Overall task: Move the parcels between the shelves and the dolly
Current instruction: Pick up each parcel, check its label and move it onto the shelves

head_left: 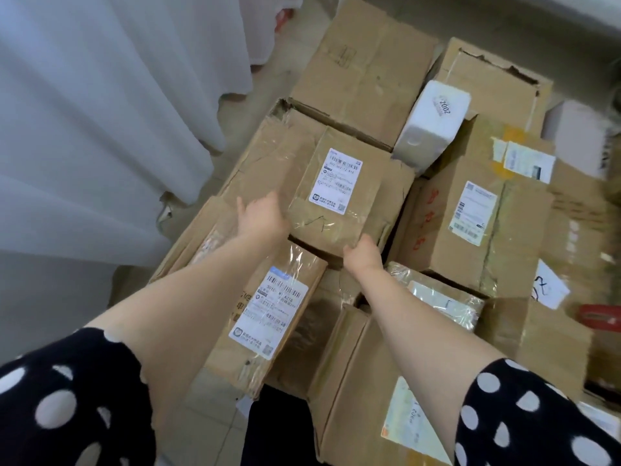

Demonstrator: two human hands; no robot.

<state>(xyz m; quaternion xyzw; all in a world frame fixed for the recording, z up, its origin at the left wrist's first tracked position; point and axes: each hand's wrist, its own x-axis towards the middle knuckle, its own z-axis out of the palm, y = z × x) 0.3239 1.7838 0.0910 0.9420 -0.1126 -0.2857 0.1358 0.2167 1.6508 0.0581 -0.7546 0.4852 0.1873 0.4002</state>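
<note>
Head view: the labelled parcel [339, 196] lies just ahead of both grips on stacked cartons [363, 72], its long axis running away from them. The left grip [265, 216], fingers straight, touches its left side. The right grip [364, 255] curls over its near edge. Below is tiled floor [208, 415], and a white curtain [100, 112] hangs to the left.

A parcel [339, 193] on a wider box [265, 156], foam box [430, 122] behind it to the right, curtain [100, 95] at left
</note>
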